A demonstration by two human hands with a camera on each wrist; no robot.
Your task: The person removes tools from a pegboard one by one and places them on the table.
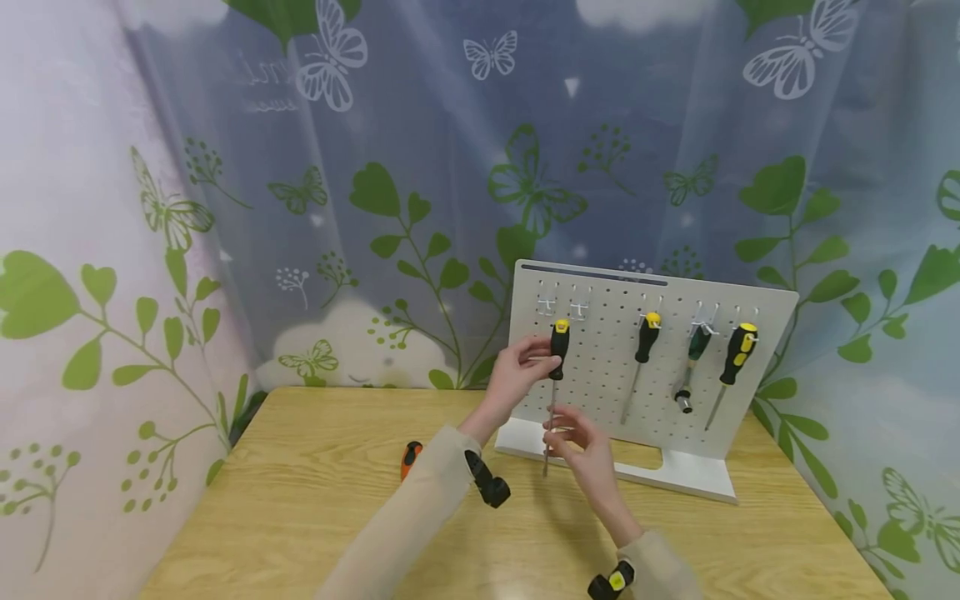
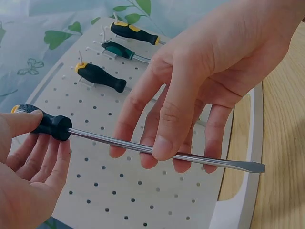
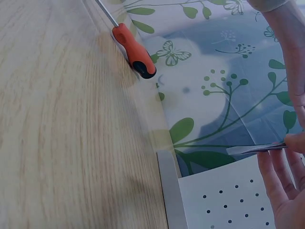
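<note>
A flathead screwdriver (image 1: 559,342) with a black and yellow handle points tip-down before the white pegboard (image 1: 600,392). My left hand (image 1: 516,379) grips its handle, thumb on the near side and fingers behind. Lower down, my right hand (image 1: 588,458) pinches the metal shaft between thumb and fingers, a little above the tip. In the left wrist view the shaft (image 2: 109,140) runs from the handle (image 2: 56,126) through the right hand (image 2: 205,71) to the flat blade. The blade (image 3: 240,150) also shows in the right wrist view, beside the right hand's fingers (image 3: 276,179).
On the board hang a black and yellow screwdriver (image 1: 648,340), a green-handled driver (image 1: 699,343) and a yellow and black screwdriver (image 1: 738,354). Two wire hooks (image 1: 578,310) are at its upper left. An orange screwdriver (image 3: 131,47) lies on the wooden table (image 1: 315,475), left of the board.
</note>
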